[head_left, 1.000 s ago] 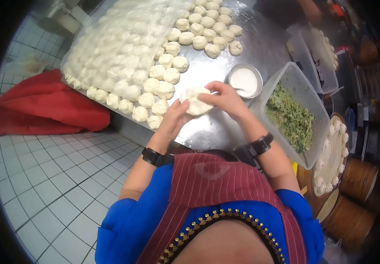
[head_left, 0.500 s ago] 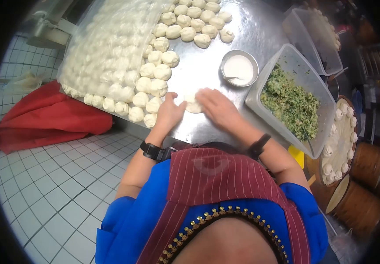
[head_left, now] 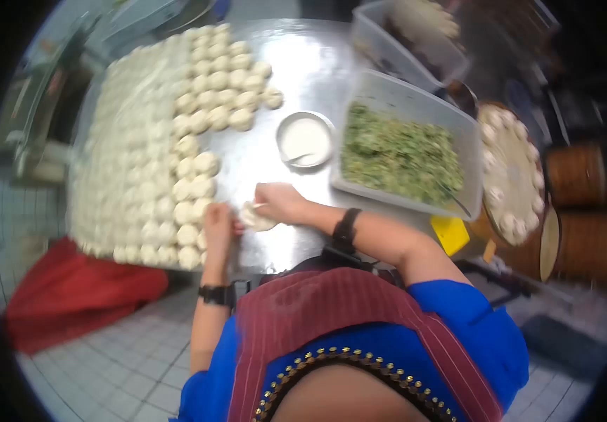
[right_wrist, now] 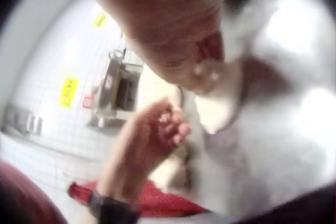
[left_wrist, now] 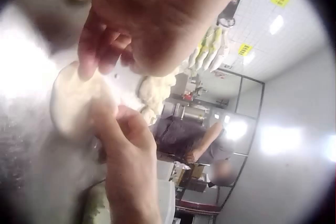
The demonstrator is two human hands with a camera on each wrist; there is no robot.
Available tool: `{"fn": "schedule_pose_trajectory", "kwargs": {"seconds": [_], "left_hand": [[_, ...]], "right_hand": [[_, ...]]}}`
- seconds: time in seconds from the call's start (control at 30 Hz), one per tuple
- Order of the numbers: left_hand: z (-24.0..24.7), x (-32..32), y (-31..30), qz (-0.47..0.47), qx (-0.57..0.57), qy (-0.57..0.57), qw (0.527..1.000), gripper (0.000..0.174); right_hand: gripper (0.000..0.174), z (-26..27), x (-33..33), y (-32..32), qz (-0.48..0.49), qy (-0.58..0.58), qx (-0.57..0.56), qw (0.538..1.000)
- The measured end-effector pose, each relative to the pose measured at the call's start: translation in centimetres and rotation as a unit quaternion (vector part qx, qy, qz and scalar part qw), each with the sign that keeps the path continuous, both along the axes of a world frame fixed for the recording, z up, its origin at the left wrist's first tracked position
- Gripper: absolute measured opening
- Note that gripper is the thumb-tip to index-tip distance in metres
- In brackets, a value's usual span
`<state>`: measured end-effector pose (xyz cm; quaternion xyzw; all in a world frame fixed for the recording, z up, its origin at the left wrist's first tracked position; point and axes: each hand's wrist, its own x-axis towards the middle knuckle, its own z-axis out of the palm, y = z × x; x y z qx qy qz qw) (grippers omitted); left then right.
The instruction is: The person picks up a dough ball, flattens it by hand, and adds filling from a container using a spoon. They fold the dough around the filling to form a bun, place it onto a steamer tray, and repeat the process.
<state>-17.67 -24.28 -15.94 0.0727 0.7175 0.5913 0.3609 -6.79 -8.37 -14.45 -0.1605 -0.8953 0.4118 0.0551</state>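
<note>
A flat, round dough wrapper [left_wrist: 76, 103] hangs tilted close over the steel table in the left wrist view. My right hand [head_left: 279, 202] pinches its edge between thumb and fingers. Beside the wrapper, my left hand [head_left: 218, 226] has its fingers loosely curled, with fingertips close to the dough's edge in the head view. In the right wrist view, a gap shows between the left hand [right_wrist: 155, 137] and the pale dough [right_wrist: 214, 112], and nothing is between the left fingers. Rows of dough balls [head_left: 194, 188] lie just left of my left hand.
Clear plastic sheeting [head_left: 124, 148] covers many dough balls. A metal bowl [head_left: 305, 114] of white powder with a spoon stands ahead. To the right are a plastic tub [head_left: 476, 165] of chopped green filling, a yellow scraper [head_left: 450, 235], a tray of filled buns [head_left: 514, 176] and bamboo steamers [head_left: 588, 239].
Both hands first held the dough; then the right hand lay flat over it on the table. Now the right hand pinches the flattened wrapper. The head view has swung right.
</note>
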Motion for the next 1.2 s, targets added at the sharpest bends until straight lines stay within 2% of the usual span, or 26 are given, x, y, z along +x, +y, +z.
{"fn": "schedule_pose_trajectory", "kwargs": {"seconds": [0.03,0.1,0.13,0.17,0.2,0.23,0.27,0.3,0.33,0.37,0.4,0.43,0.47,0.5,0.53,0.57,0.6,0.63,0.7,0.77,0.83,0.97,1.07,1.13,1.2], "left_hand": [[0.6,-0.2,-0.3,0.055,0.001,0.036,0.998,0.021],[1.7,-0.7,-0.3,0.088,0.031,-0.034,0.995,0.035],[2.0,-1.1,-0.6,0.06,0.065,-0.162,0.983,0.051],[4.1,0.1,0.5,0.054,0.066,-0.165,0.983,0.051],[7.2,2.1,1.8,0.041,0.167,-0.335,0.926,0.056],[8.8,3.4,2.8,0.028,0.257,-0.491,0.832,0.061],[8.6,3.8,3.4,0.024,0.253,-0.495,0.831,0.061],[8.4,4.1,3.9,-0.045,0.275,-0.514,0.811,0.061],[8.3,4.5,4.4,-0.111,0.297,-0.53,0.787,0.061],[8.4,4.7,5.1,-0.109,0.295,-0.532,0.786,0.061],[8.8,5.0,5.9,-0.091,0.276,-0.488,0.823,0.058],[9.4,5.4,6.4,-0.074,0.256,-0.442,0.856,0.055],[11.1,5.7,6.8,-0.057,0.3,-0.493,0.815,0.049],[11.8,5.9,7.1,-0.057,0.297,-0.494,0.815,0.049],[12.3,6.0,7.6,-0.128,0.372,-0.494,0.775,0.048],[12.8,6.2,8.2,-0.195,0.443,-0.488,0.726,0.047],[13.6,6.4,9.5,-0.234,0.428,-0.415,0.768,0.049],[14.0,6.8,10.9,-0.263,0.36,-0.285,0.849,0.049],[14.4,7.9,13.2,-0.225,0.273,-0.236,0.905,0.044],[14.6,9.3,14.8,-0.214,0.272,-0.275,0.897,0.041],[14.8,10.8,16.4,-0.203,0.271,-0.315,0.887,0.039],[14.3,13.0,18.3,-0.183,0.263,-0.297,0.9,0.036],[14.2,13.9,18.9,-0.115,0.222,-0.306,0.919,0.035],[13.8,14.1,19.2,-0.11,0.225,-0.267,0.931,0.035],[13.5,14.3,19.3,-0.111,0.232,-0.224,0.94,0.035]], "right_hand": [[0.02,2.4,0.3,0.1,0.017,-0.018,-0.063,0.998],[0.022,6.9,1.4,0.3,0.02,-0.002,-0.181,0.983],[0.022,8.6,2.0,0.7,0.01,-0.004,-0.178,0.984],[0.026,10.2,2.8,1.2,0.007,0.018,-0.211,0.977],[0.03,11.3,3.8,1.8,0.005,0.039,-0.244,0.969],[0.03,11.9,5.0,2.3,-0.002,0.038,-0.243,0.969],[0.032,12.4,6.4,2.9,-0.013,0.075,-0.179,0.981],[0.034,13.0,8.1,3.7,-0.023,0.112,-0.114,0.987],[0.034,13.6,10.0,5.0,-0.069,0.109,0.011,0.992],[0.035,14.3,12.4,6.5,-0.112,0.104,0.137,0.979],[0.03,16.2,15.0,7.6,-0.171,0.034,0.136,0.975],[0.025,16.6,17.8,9.4,-0.183,0.0,0.259,0.948],[0.018,17.4,20.1,10.2,-0.213,-0.111,0.314,0.919],[0.017,17.1,22.8,11.0,-0.206,-0.186,0.357,0.892],[0.016,16.3,25.2,11.6,-0.196,-0.26,0.396,0.859],[0.016,15.5,26.9,12.1,-0.195,-0.262,0.391,0.861],[0.012,14.6,28.3,12.8,-0.17,-0.315,0.374,0.855],[0.011,13.9,29.2,13.1,-0.144,-0.366,0.356,0.848],[0.009,13.1,29.9,13.9,-0.127,-0.35,0.354,0.858],[0.008,12.9,30.1,14.6,-0.111,-0.334,0.353,0.867],[0.006,13.4,29.6,15.0,-0.146,-0.283,0.368,0.873],[0.005,13.3,29.3,16.7,-0.116,-0.225,0.36,0.898],[0.004,15.4,28.6,18.3,-0.085,-0.195,0.377,0.901],[0.005,16.0,28.0,19.2,-0.122,-0.116,0.415,0.894],[0.005,12.0,27.7,21.4,-0.082,-0.102,0.43,0.894]]}}
